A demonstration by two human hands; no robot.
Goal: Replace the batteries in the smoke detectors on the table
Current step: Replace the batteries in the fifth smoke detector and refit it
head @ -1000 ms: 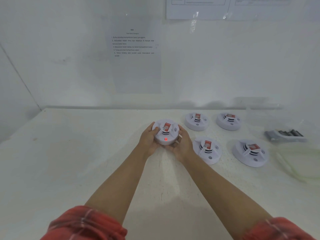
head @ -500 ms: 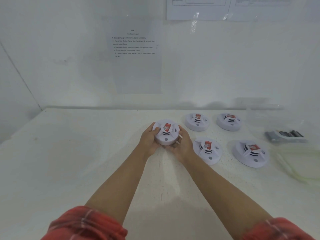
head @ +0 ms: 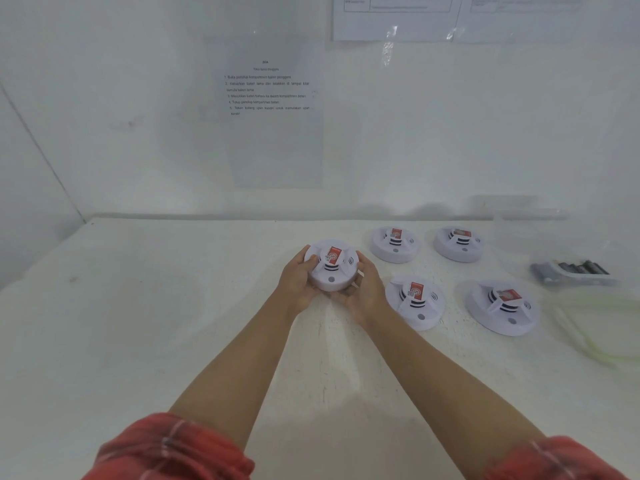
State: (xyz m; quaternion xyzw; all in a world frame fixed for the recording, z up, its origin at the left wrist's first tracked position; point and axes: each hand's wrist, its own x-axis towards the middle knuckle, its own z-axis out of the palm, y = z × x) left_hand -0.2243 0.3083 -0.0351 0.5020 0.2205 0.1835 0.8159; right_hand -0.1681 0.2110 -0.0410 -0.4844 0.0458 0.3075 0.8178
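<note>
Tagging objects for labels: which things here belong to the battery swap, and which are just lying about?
Job: held smoke detector; left hand; right hand; four waiting smoke detectors; batteries.
Lying about: printed sheets on wall; clear plastic item, use unclear.

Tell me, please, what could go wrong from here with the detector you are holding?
1. The held detector sits only between the left hand and right hand at its rim; a loose grip might let it slip when turned.
2. The right hand is close to the neighbouring detector, so a turn could nudge it.
</note>
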